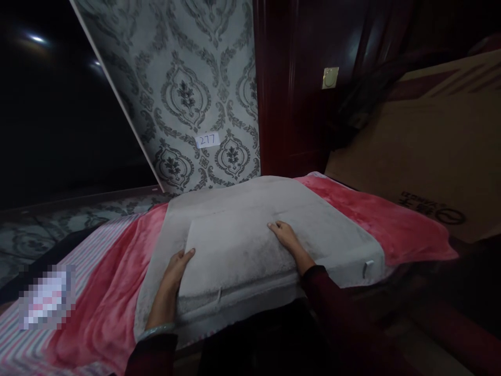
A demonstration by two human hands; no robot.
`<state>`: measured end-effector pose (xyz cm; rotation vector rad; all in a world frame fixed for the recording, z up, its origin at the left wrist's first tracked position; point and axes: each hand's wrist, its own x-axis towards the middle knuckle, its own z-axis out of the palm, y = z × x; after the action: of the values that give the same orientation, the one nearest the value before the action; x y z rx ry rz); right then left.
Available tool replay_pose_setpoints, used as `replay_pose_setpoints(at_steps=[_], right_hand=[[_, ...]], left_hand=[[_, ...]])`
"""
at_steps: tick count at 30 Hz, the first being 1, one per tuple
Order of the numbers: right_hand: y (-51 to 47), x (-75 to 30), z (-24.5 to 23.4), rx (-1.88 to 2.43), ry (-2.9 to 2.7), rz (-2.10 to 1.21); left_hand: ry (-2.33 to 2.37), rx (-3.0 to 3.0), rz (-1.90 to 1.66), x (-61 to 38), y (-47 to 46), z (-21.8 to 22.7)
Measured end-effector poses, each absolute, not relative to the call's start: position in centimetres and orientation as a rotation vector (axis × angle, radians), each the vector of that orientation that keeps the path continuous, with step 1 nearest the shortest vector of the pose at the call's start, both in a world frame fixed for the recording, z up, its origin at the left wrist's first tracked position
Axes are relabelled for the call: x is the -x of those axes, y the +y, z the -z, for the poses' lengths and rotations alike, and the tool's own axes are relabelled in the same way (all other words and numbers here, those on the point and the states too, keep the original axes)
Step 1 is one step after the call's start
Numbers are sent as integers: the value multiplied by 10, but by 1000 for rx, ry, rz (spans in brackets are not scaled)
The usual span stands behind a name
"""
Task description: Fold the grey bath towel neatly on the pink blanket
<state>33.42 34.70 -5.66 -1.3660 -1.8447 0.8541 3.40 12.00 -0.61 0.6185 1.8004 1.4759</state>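
left hand [177, 267] clamped on the near-left edge of the folded grey pad [235, 235] | right hand [285, 237] open, flat on top | risk: your one-sided grip could let the top layer slip and unfold onto the pink blanket [105, 292] beneath

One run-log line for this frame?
left grip: closed on edge of folded grey cloth | right grip: flat on top | underneath: pink blanket

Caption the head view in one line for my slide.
Left hand grips the edge of a folded grey cloth, right hand rests on top; a pink blanket lies beneath.
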Motion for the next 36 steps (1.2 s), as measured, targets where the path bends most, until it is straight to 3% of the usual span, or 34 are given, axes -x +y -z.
replay_pose_setpoints(at_steps=[36], right_hand=[[344,-341,49,1324,-1836,-1048]], left_hand=[[1788,-600,-1467,-31,120,12]])
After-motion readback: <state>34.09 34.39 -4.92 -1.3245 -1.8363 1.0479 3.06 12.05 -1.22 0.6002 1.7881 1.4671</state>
